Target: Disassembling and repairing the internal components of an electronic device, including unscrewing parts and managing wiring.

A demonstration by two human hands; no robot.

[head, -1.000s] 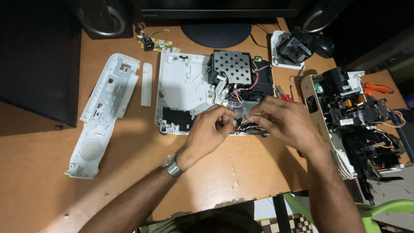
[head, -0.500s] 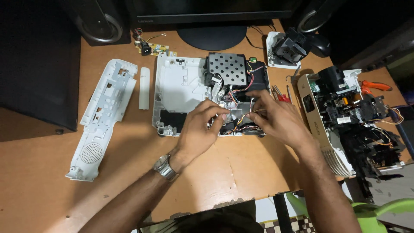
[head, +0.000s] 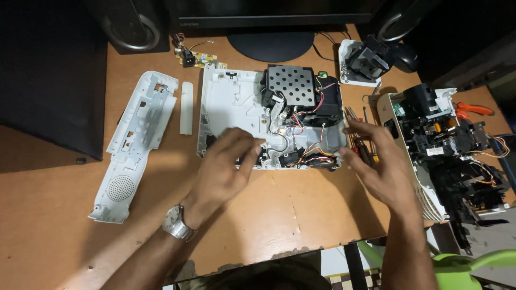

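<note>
- An opened white chassis (head: 231,107) is seen flat on the wooden worktop (head: 301,215), its perforated metal shield (head: 291,86) and a tangle of coloured wires (head: 309,126) exposed.
- The left hand (head: 223,169), a wristwatch (head: 177,224) on its wrist, is laid on the chassis's near edge with fingers loosely curled; whether anything is pinched beneath them cannot be told.
- The right hand (head: 379,161) is held spread and open at the chassis's right corner — nothing is gripped, fingertips just beside the wiring.
- A detached white side panel (head: 137,142) and a narrow white strip (head: 186,107) are laid to the left, well apart from the hands.
- To the right, a second stripped mechanism (head: 451,145) is crowded near the worktop's edge, with screwdrivers (head: 360,139) between it and the chassis and orange pliers (head: 473,109) behind.
- A small circuit board (head: 196,56) and a black module on a white tray (head: 365,64) are set at the back, by a monitor stand (head: 271,45).
- Risk, as judged: the thin wires could be snagged or torn from their connectors by a fingertip — they lie loose right where both hands are working.
- The screwdrivers could be knocked by the right wrist, being so near it.
</note>
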